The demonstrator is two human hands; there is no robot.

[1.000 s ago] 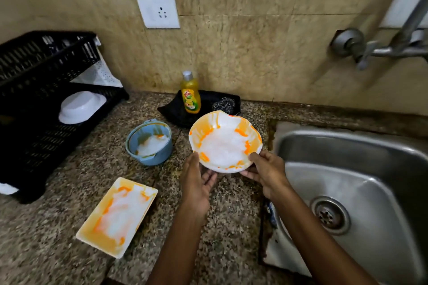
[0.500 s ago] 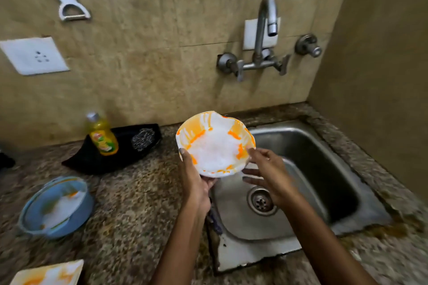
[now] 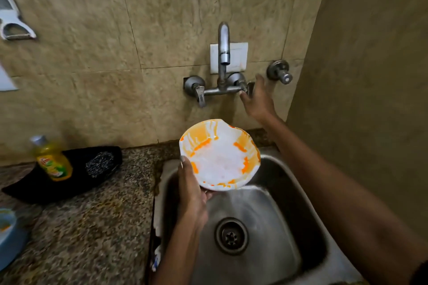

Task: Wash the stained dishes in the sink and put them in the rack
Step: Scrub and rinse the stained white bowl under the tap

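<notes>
Head view. The left hand (image 3: 192, 194) grips the near-left rim of the stained plate (image 3: 220, 157), thumb on the inner face, holding it tilted above the far-left part of the steel sink (image 3: 289, 227). The plate is white with orange streaks round its rim. The right hand (image 3: 257, 99), fingers spread and released, reaches the right lever of the wall tap (image 3: 222, 69); contact appears likely, though blur leaves it uncertain. At left on the granite counter (image 3: 92, 227) stand a yellow soap bottle (image 3: 52, 159) and a black tray (image 3: 76, 176); a blue bowl (image 3: 9, 236) sits at the left edge.
</notes>
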